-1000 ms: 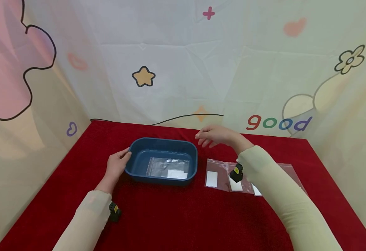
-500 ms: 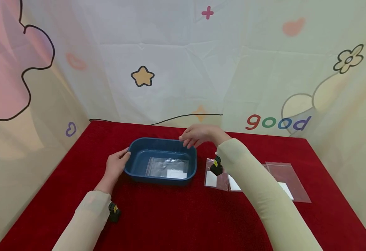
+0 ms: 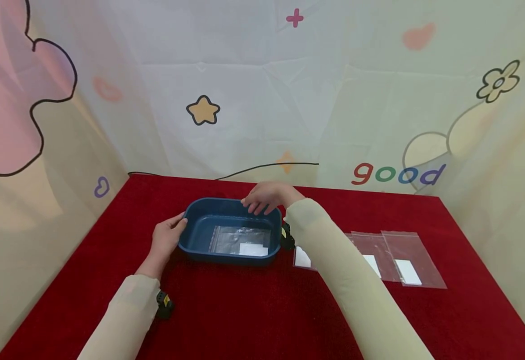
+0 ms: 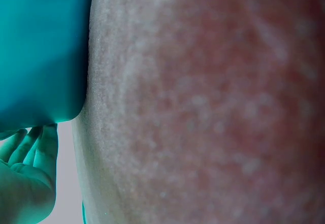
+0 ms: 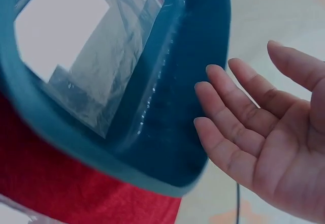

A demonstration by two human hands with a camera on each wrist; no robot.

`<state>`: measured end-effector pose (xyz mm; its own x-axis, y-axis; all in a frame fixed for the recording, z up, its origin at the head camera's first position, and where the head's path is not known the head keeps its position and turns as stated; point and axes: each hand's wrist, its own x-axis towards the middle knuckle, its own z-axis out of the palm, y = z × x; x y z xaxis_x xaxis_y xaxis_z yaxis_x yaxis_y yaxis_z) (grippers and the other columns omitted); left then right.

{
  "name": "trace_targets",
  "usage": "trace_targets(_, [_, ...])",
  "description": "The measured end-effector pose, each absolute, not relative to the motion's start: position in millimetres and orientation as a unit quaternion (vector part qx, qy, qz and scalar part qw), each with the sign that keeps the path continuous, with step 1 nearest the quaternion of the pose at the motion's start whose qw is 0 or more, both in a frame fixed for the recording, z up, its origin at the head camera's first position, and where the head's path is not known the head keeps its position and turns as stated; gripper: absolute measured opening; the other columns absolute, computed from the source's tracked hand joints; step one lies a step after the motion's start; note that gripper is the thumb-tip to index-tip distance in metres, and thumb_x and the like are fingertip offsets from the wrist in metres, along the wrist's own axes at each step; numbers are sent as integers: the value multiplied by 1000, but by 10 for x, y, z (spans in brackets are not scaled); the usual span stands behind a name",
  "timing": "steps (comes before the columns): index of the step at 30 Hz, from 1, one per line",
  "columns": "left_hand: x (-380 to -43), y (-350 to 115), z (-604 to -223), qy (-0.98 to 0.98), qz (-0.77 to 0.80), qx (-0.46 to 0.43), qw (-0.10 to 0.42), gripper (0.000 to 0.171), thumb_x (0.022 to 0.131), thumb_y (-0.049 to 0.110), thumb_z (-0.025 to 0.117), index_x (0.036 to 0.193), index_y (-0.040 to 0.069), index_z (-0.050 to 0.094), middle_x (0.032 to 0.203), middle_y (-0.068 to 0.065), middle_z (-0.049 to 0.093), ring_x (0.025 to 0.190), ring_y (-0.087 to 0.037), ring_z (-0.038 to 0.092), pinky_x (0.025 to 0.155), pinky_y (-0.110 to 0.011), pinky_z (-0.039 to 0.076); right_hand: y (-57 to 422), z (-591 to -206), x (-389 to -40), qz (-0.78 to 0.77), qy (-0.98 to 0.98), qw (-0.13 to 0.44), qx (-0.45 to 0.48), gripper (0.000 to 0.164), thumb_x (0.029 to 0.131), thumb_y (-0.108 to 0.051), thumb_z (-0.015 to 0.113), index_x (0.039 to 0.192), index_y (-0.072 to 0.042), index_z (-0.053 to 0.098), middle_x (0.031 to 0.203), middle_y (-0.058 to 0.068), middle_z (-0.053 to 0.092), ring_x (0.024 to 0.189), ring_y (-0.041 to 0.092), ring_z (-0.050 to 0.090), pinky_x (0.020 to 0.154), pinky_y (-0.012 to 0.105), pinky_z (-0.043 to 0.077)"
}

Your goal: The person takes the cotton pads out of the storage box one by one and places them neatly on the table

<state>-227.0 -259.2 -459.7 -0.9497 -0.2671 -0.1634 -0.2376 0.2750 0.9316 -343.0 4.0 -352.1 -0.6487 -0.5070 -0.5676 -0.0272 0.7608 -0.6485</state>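
Observation:
A blue rectangular plastic basin (image 3: pixel 226 258) sits on the red cloth in the head view. My left hand (image 3: pixel 165 237) grips its left end, thumb over the rim and fingers against the outer wall, as the left wrist view partly shows. Inside the basin lies a clear zip bag (image 3: pixel 226 240) with a white card (image 3: pixel 253 249) in it. My right hand (image 3: pixel 269 196) hovers over the basin's back right rim, holding nothing. Its fingers are spread and slightly bent in the right wrist view, where the palm (image 5: pixel 289 158) shows.
Several clear zip bags with white cards lie in an overlapping row right of the basin, the rightmost bag (image 3: pixel 417 255) fully visible. My right forearm (image 3: pixel 343 265) covers part of the row. A printed curtain (image 3: pixel 244 135) rises behind the red table cloth (image 3: pixel 244 310).
My right hand has moved left, from beside the basin to above its back right rim. More of the right-hand bags now shows. My left hand and the basin have stayed put.

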Motion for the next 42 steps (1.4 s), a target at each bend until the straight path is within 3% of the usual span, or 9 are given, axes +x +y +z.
trace_targets(16, [-2253,-2622,-4589,-799,-581,156,14,48,109,22,49,153,4,44,162,-18,41,152,-32,38,122,-48,39,-130,-3704,-3381,-339,833,432,-72,47,107,-29,53,144,0,56,150,19,56,143,35,50,124,49,37])
trace_targets(27, [-2241,-2570,-4564,-797,-583,153,13,48,109,22,49,153,4,45,161,-18,42,149,-33,42,119,-49,42,-151,-3861,-3382,-310,851,421,-50,40,105,-24,54,139,-5,63,147,15,61,141,31,53,120,50,41])
trace_targets(35, [-2246,-2577,-4572,-802,-577,152,15,49,109,23,48,153,3,44,160,-20,42,149,-36,42,120,-51,41,-184,-3904,-3413,-299,856,420,-52,33,101,-13,61,130,1,66,138,20,66,128,31,63,120,43,43])
trace_targets(42, [-2250,-2586,-4584,-796,-584,155,12,48,109,22,48,154,4,44,161,-18,43,149,-33,42,120,-49,41,-198,-3907,-3432,-257,867,423,-61,33,97,-13,69,127,2,69,124,16,71,99,21,62,112,38,49])
